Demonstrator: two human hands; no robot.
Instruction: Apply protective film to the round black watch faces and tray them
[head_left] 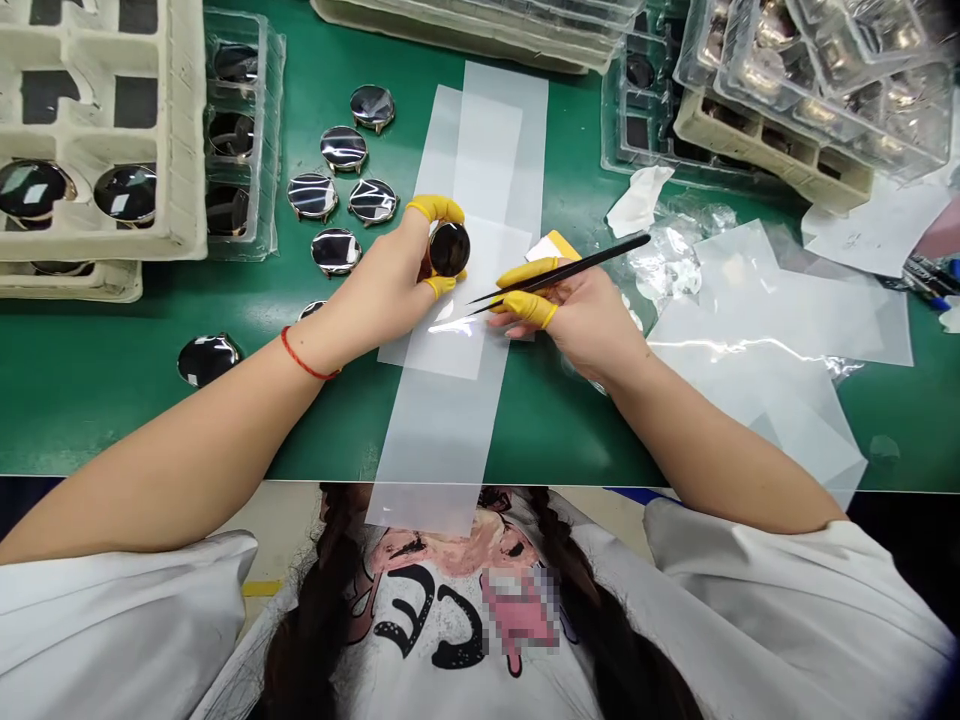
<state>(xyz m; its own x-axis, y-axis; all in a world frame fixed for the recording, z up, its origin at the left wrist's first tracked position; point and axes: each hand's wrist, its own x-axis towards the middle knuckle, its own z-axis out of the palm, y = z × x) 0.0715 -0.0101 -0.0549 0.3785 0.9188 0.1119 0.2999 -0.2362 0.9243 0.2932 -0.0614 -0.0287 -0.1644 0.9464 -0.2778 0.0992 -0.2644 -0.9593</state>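
Note:
My left hand [420, 245], with yellow finger cots on its fingertips, is closed around a round watch case [449, 249] whose glossy dark face points up. Black tweezers [592, 260] are gripped in my right hand [574, 305], which also wears yellow cots. Their tips point left, close below the watch case, and stand slightly apart. Below both hands lie overlapping translucent plastic sheets [450, 430]. Several similar watch cases [344, 149] rest on the green table left of the sheets, one of them partly hidden behind my left wrist. Another dark-faced case [208, 360] sits beside my left forearm.
Stacked cream trays [180, 130] and a clear tray [262, 150] stand at the left, holding round cases. More clear trays [840, 90] are piled at the back right. Crumpled film [667, 260] and loose sheets [750, 370] cover the right side. The table's front edge [570, 487] runs before me.

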